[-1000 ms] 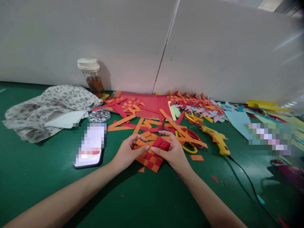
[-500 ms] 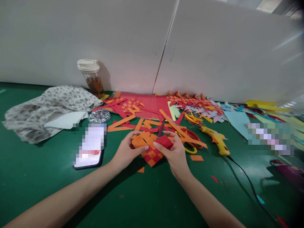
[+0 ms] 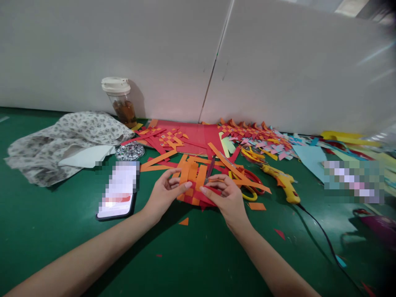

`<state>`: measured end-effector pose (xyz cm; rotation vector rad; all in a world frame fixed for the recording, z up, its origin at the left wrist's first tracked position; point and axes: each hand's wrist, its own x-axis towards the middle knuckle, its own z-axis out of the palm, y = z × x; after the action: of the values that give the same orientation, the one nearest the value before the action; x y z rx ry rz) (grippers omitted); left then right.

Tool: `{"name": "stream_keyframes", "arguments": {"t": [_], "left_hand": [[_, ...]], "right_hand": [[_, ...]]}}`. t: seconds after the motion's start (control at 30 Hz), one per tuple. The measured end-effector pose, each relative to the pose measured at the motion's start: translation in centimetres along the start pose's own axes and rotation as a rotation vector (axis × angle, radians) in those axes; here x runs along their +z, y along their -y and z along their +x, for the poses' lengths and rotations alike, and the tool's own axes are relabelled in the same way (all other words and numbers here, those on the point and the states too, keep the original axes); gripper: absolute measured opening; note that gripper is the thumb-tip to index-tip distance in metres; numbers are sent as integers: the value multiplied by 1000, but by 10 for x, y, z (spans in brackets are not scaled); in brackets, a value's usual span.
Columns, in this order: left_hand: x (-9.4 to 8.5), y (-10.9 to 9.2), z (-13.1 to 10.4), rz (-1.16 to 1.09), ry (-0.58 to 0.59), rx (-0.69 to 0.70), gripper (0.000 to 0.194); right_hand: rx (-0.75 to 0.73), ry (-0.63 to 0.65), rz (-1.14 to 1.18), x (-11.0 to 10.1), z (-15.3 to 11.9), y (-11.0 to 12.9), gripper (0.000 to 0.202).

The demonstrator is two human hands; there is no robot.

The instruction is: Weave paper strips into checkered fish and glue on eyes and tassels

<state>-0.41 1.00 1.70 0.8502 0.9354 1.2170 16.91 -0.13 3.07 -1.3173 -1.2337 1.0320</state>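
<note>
Woven red-and-orange paper piece (image 3: 194,194) just off centre toward six o'clock, orange strips (image 3: 192,171) pointing to twelve, red band (image 3: 204,200) toward four

From afar I see the woven paper (image 3: 193,192) turned: its orange strips (image 3: 192,172) now point straight ahead, whereas half a second ago (with more checkering on show) they slanted left.
</note>
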Motion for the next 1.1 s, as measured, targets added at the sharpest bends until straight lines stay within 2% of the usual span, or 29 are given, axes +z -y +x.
{"name": "stream_keyframes", "arguments": {"t": [0.13,0.3,0.43,0.77,0.9,1.1], "left_hand": [[-1,3,0,-12,129,2,48],[-4,6,1,51,134,35,30],[-4,4,0,85,147,28,25],[-5,8,0,184,196,120,30],[-3,11,-1,203,238,131,30],[-2,12,0,171,233,117,31]], "right_hand": [[-96,-19,-47,-6,4,1,25],[-153,84,-190,-15,8,6,25],[-234,123,-253,-17,7,4,22],[-393,105,-419,-15,3,4,20],[-410,96,-417,-14,2,5,19],[-412,102,-419,-15,2,3,19]]}}
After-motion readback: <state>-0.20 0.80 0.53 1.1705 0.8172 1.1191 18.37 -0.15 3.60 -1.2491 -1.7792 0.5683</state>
